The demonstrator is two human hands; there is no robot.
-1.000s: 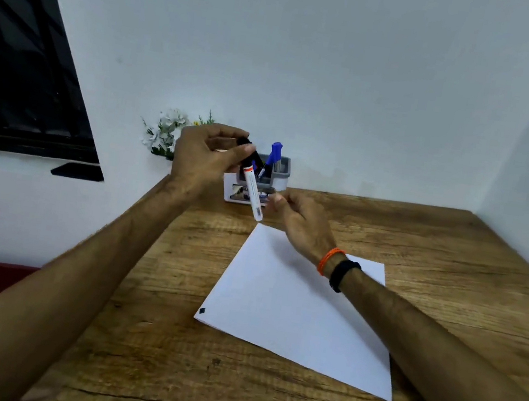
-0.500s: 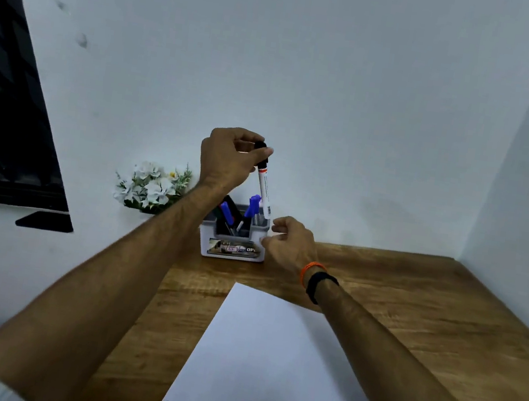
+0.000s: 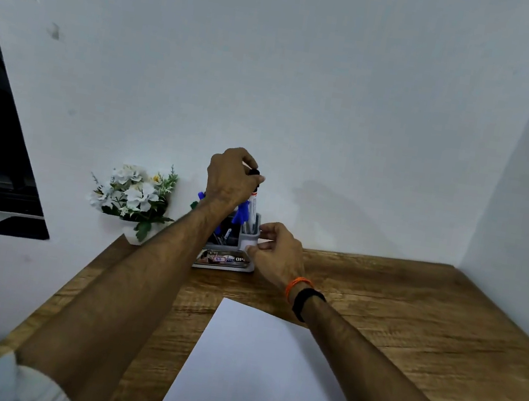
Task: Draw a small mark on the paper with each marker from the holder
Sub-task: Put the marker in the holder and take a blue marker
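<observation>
Marker in the holder slot!
Left hand (image 3: 230, 178) pinches the white, black-capped marker (image 3: 253, 204) upright; right hand (image 3: 277, 253) fingers grip the grey holder (image 3: 248, 240) on the worktop (image 3: 410, 316).

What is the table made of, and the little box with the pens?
The table looks like wood or a wood-look top: brown, matte, with grain lines and knots. The holder looks like smooth grey plastic, faintly shiny, with thin moulded walls. Neither is certain from a picture.
</observation>
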